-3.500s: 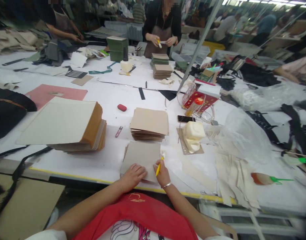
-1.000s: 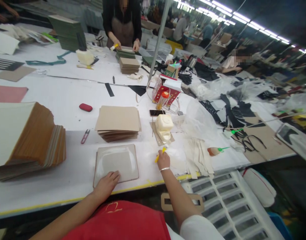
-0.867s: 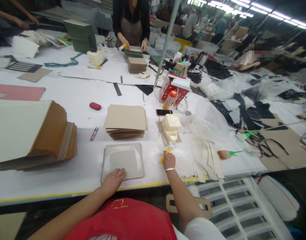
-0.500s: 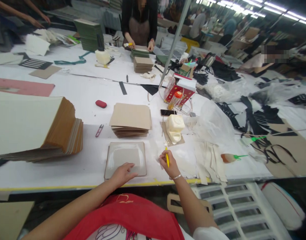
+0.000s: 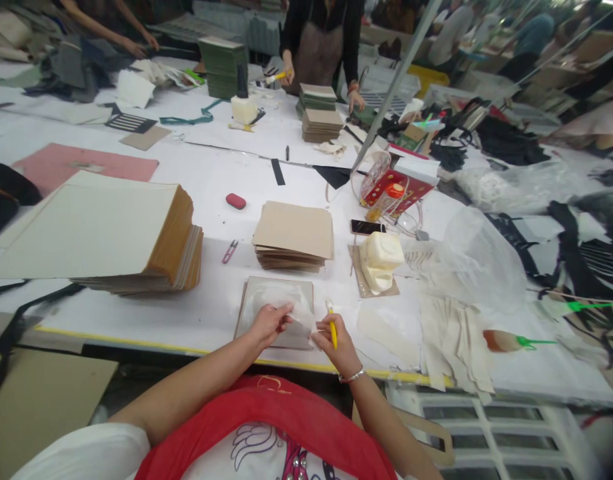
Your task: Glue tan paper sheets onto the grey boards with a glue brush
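Lower centre of frame: left hand (image 5: 269, 325) and right hand (image 5: 340, 344) are pinching a thin pale sheet (image 5: 302, 321) over a grey board (image 5: 249, 312) (the right is also gripping a yellow brush (image 5: 333, 335)).

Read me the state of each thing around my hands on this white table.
Thin translucent whitish sheet: held between left hand and right hand.
Yellow-handled brush: held in the right hand.
Grey rectangular board: lying flat, partly hidden.
Beige rectangular board stack: piled, edges uneven.
Black-screened phone: face up, screen dark.
Clear bottle: orange cap on.
Reddish-brown bottle with green nozzle: lying on its side.
Pink-handled snips: lying down, unheld.
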Motion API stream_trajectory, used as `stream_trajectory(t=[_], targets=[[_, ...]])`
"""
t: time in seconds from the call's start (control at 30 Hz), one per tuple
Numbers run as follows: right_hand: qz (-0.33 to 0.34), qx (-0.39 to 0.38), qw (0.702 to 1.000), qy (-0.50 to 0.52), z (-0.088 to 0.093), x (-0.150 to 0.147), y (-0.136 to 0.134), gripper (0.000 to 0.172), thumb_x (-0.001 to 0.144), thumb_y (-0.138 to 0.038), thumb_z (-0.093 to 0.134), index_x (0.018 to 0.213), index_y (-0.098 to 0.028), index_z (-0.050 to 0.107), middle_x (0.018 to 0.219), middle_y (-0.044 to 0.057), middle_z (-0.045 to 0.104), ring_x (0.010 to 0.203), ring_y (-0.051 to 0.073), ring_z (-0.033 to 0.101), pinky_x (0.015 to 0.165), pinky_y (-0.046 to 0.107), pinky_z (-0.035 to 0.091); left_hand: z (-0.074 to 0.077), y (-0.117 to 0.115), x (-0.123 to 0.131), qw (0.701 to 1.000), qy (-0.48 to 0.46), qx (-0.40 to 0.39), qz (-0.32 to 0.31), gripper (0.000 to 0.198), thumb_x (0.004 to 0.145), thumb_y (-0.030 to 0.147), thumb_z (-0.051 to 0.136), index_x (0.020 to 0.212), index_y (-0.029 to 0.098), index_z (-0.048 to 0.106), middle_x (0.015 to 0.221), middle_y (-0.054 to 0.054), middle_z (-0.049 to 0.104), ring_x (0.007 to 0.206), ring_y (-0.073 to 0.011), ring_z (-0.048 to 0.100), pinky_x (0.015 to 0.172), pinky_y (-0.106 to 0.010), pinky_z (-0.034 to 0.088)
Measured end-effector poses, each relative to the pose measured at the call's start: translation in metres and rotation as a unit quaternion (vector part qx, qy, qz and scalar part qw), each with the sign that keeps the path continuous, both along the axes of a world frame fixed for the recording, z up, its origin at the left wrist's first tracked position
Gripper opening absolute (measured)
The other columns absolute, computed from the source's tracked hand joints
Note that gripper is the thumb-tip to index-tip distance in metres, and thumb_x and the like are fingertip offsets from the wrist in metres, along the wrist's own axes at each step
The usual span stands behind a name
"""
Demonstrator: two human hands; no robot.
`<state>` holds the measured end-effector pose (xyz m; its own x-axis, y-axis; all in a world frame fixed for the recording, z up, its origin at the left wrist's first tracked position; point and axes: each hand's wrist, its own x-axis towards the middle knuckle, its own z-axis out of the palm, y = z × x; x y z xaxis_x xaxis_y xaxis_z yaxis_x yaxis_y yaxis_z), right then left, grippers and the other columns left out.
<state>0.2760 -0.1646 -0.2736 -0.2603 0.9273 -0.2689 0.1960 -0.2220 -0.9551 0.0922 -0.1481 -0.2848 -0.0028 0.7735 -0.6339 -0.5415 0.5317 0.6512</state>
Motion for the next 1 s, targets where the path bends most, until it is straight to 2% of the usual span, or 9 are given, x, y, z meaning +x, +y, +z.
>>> stream_trajectory(t=[0.13,0.2,0.3,0.47,0.63,0.7,0.77,0.9,1.0], targets=[[-0.058,0.03,0.995,-0.073,-0.012,-0.011,0.008,0.029,0.074,-0.038,0.054,0.089,-0.024,0.033,0.072,-0.004,0.054,0.061,0.013,0.059,0.058,0.026,0.047,-0.006,0.0,-0.01,0.998,0.03,-0.041,0.028,0.033,0.054,0.03,0.074,0.076,0.011,0.058,0.07,-0.002,0.06,0.052,-0.0079,0.056,0.038,-0.015,0.035],[-0.082,0.045,0.988,-0.126,-0.018,-0.014,0.016,0.026,0.076,-0.038,0.05,0.091,-0.023,0.035,0.069,-0.004,0.054,0.06,0.015,0.061,0.058,0.026,0.047,-0.01,0.0,-0.017,0.996,0.051,-0.051,0.044,0.036,0.057,0.031,0.072,0.084,0.013,0.057,0.077,-0.003,0.062,0.053,-0.0083,0.057,0.037,-0.015,0.035],[-0.082,0.08,0.971,-0.21,-0.024,-0.02,0.03,0.024,0.078,-0.037,0.046,0.094,-0.022,0.038,0.066,-0.003,0.056,0.059,0.016,0.06,0.058,0.027,0.044,-0.018,0.001,-0.03,0.992,0.101,-0.046,0.055,0.038,0.059,0.034,0.069,0.089,0.014,0.056,0.081,-0.003,0.062,0.049,-0.0061,0.055,0.034,-0.013,0.03],[-0.059,0.144,0.929,-0.335,-0.039,-0.032,0.054,0.025,0.08,-0.036,0.039,0.096,-0.019,0.045,0.062,-0.001,0.054,0.053,0.015,0.053,0.051,0.025,0.034,-0.034,0.009,-0.057,0.978,0.204,-0.032,0.02,0.029,0.061,0.036,0.066,0.076,0.013,0.057,0.065,0.0,0.058,0.044,-0.0049,0.048,0.033,-0.014,0.029],[-0.044,0.164,0.898,-0.406,-0.061,-0.043,0.08,0.026,0.083,-0.033,0.035,0.097,-0.017,0.05,0.061,-0.001,0.051,0.048,0.012,0.043,0.048,0.022,0.024,-0.046,0.025,-0.08,0.97,0.239,-0.026,-0.033,0.024,0.065,0.036,0.059,0.074,0.014,0.056,0.067,0.0,0.057,0.052,-0.0081,0.053,0.04,-0.016,0.036],[-0.045,0.165,0.89,-0.423,-0.072,-0.047,0.089,0.024,0.083,-0.032,0.038,0.097,-0.017,0.05,0.061,-0.001,0.051,0.05,0.011,0.042,0.049,0.022,0.023,-0.051,0.032,-0.089,0.947,0.317,-0.011,-0.059,0.023,0.067,0.038,0.056,0.067,0.015,0.055,0.055,0.002,0.052,0.047,-0.0089,0.051,0.039,-0.017,0.034],[-0.047,0.17,0.884,-0.434,-0.082,-0.05,0.097,0.023,0.081,-0.032,0.042,0.097,-0.017,0.05,0.063,-0.001,0.052,0.051,0.01,0.041,0.051,0.021,0.023,-0.056,0.038,-0.097,0.908,0.411,0.012,-0.081,0.025,0.068,0.04,0.054,0.062,0.016,0.053,0.047,0.004,0.047,0.044,-0.009,0.047,0.041,-0.018,0.032],[-0.045,0.187,0.874,-0.447,-0.098,-0.056,0.106,0.024,0.08,-0.031,0.046,0.098,-0.016,0.049,0.068,0.0,0.055,0.056,0.01,0.044,0.053,0.021,0.025,-0.066,0.049,-0.107,0.823,0.556,0.054,-0.101,0.028,0.069,0.041,0.053,0.057,0.016,0.054,0.049,0.003,0.05,0.049,-0.0096,0.046,0.048,-0.021,0.03],[-0.043,0.192,0.866,-0.46,-0.102,-0.058,0.11,0.025,0.08,-0.033,0.046,0.099,-0.016,0.048,0.067,0.001,0.055,0.057,0.011,0.045,0.054,0.022,0.026,-0.074,0.055,-0.111,0.794,0.595,0.03,-0.118,0.03,0.07,0.043,0.052,0.057,0.016,0.055,0.052,0.002,0.053,0.051,-0.0106,0.047,0.049,-0.022,0.029]])
